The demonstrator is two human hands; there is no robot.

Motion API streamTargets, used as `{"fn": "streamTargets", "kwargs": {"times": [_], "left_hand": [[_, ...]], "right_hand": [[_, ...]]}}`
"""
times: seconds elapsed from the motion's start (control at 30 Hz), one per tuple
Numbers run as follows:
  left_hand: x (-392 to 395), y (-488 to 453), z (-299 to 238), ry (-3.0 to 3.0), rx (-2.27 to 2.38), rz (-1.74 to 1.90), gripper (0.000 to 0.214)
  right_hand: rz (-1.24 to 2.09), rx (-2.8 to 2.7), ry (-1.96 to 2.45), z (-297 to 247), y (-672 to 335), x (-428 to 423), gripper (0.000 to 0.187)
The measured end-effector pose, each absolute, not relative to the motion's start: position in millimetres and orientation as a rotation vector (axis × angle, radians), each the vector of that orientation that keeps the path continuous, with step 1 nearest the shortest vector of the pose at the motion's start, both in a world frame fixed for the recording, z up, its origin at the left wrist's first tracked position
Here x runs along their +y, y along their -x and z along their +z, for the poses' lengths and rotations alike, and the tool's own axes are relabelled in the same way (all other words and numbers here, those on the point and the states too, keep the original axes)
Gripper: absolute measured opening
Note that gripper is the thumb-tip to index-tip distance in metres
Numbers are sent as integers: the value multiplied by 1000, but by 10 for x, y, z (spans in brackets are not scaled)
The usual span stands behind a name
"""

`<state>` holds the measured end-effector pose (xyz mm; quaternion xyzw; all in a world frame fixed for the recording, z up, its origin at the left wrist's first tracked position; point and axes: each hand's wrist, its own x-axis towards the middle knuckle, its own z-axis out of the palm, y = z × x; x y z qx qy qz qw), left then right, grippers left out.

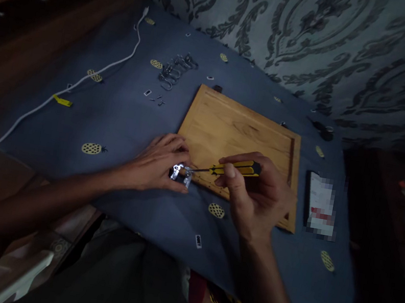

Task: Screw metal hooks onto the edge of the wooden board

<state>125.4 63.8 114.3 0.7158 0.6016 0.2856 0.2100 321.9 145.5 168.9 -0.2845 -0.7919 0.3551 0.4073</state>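
Note:
A wooden panel (237,131) with a raised frame lies on the patterned blue cloth. At its near left corner sits a shiny metal hinge (182,173). My left hand (163,163) is closed around this hinge, thumb on the near side and fingers on the far side. My right hand (258,192) grips a yellow and black screwdriver (238,169), which points left. The screwdriver's tip reaches the hinge; whether it sits in a screw head is too small to tell.
Several metal hooks (173,70) and a few small screws (158,100) lie beyond my left hand. A white cable (82,80) runs along the left, near a yellow piece (62,101). To the right lies a phone (320,205), with a dark object (322,130) behind it.

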Motion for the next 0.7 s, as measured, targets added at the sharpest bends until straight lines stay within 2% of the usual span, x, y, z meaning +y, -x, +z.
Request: {"fn": "streamTargets", "kwargs": {"times": [0.3, 0.53, 0.7], "left_hand": [[633, -1254, 1118, -2015, 1676, 804, 45], [636, -1250, 1130, -2009, 1673, 788, 46], [635, -1244, 1113, -2004, 1671, 797, 46]], "right_hand": [[1128, -2152, 660, 1871, -3293, 1568, 26], [1042, -2244, 516, 1950, -3324, 1620, 8], [961, -2209, 542, 1866, -3300, 1603, 7]]}}
